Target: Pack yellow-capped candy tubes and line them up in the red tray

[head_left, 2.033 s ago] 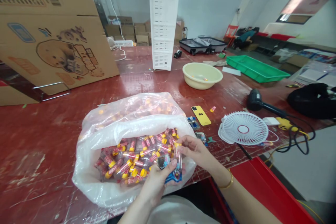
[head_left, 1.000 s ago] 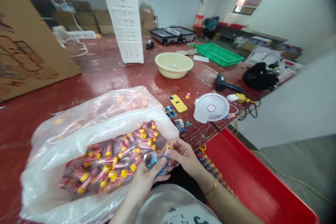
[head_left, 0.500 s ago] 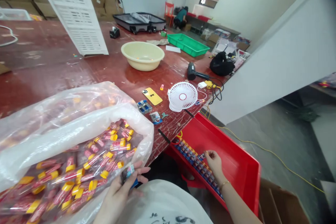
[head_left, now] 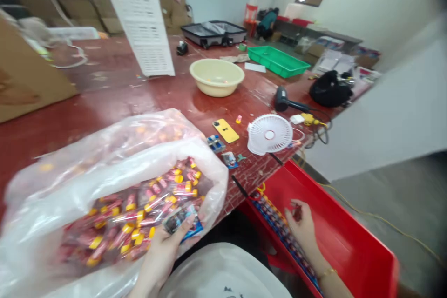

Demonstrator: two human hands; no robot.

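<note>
My left hand grips small printed cards with blue edges, thumb on top, in front of a clear plastic bag. Inside that bag lie many small pink tubes with yellow caps. My right hand hovers over the red tray at the lower right, fingers loosely curled and thumb apart, with nothing visible between them. Just beside it, a tight row of small blue-and-yellow printed packs lines the tray's near side.
On the red table stand a white fan, a yellow phone, a cream basin, a hair dryer and a green tray. A yellow cord crosses the floor. A person crouches far behind.
My right hand has come away from the row of packs. My left hand has turned the cards so their printed face shows more. The view has swung left.
</note>
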